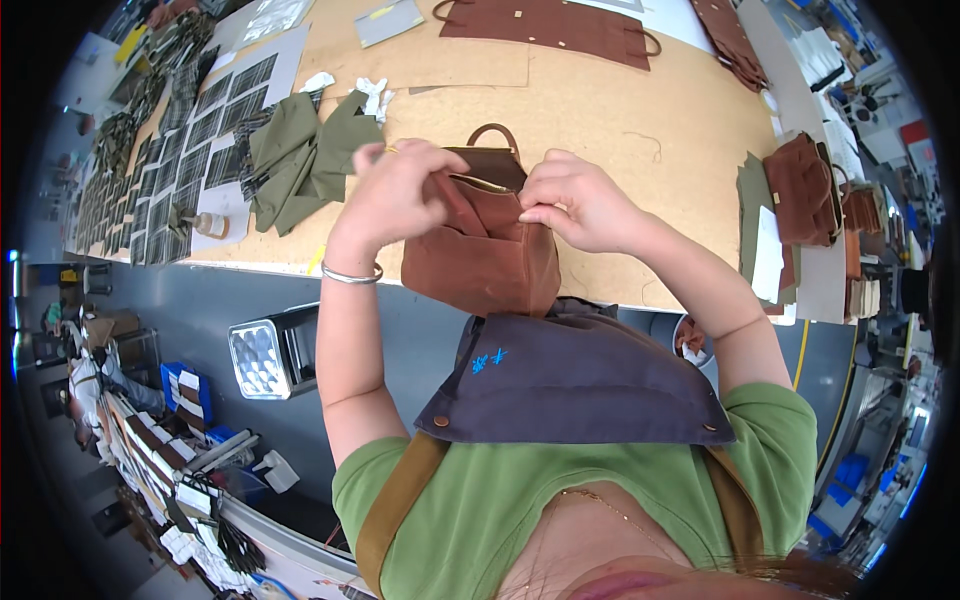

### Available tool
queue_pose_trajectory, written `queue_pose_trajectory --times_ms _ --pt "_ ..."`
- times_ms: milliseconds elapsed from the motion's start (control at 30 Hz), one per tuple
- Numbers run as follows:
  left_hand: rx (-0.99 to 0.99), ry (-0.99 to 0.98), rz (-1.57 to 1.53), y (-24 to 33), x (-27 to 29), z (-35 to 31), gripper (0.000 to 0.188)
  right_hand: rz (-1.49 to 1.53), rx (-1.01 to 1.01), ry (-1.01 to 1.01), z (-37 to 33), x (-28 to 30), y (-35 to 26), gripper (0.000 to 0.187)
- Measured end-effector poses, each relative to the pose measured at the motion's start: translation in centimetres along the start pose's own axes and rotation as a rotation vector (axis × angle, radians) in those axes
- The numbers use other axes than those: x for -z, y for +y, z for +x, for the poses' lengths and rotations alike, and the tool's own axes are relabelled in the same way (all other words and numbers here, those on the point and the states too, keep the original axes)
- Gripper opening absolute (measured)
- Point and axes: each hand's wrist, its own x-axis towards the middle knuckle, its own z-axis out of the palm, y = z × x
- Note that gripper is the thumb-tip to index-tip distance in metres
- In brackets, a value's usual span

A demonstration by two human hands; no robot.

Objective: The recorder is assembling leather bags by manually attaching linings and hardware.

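A reddish-brown handbag (480, 268) stands at the table's near edge, against my dark apron (590, 375). Its top gapes, and a zip edge and folded brown material show inside. A rolled handle (493, 133) rises at its far side. My left hand (398, 192), slightly blurred, is curled over the left side of the opening and grips the bag there. On the opposite side, my right hand (572, 200) pinches the rim between thumb and fingers. The bag's far wall is partly hidden by my hands.
Olive fabric pieces (305, 150) and plaid panels (190, 150) spread over the table's left. Beyond lies a flat brown bag panel with handles (545, 30). Another brown bag (803, 190) stands at the right. A small bottle (210, 225) lies left; a stool (262, 355) stands below.
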Motion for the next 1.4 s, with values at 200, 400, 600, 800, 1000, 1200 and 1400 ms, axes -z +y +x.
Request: queue_pose_trajectory --times_ms 200,400,600,800,1000,1200,1400 --pt "0.019 0.121 -0.014 2.2 5.4 -3.3 0.036 -0.292 0.127 0.211 -0.9 5.3 0.3 0.011" --pt "0.067 -0.218 -0.063 3.7 -5.8 -5.4 0.083 -0.193 -0.32 0.227 -5.9 4.7 11.5 0.028" --pt "-0.025 -0.196 -0.256 4.4 -12.8 -4.8 0.06 -0.33 -0.683 0.316 -9.0 3.9 13.8 0.037" --pt "0.031 -0.09 -0.395 4.1 -11.0 -2.4 0.028 -0.1 -0.423 0.057 -2.7 -0.5 4.1 0.022" --pt "0.101 -0.126 -0.102 3.3 -10.2 -2.5 0.015 -0.113 -0.519 -0.305 -3.8 -2.2 3.9 0.013" --pt "0.106 -0.271 -0.087 3.4 -10.8 -1.3 0.012 -0.095 -0.499 -0.289 -4.6 -2.3 3.4 0.018" --pt "0.121 -0.193 -0.368 2.6 -10.5 -1.2 0.018 -0.236 -0.462 -0.287 -4.4 -3.7 4.3 0.027"
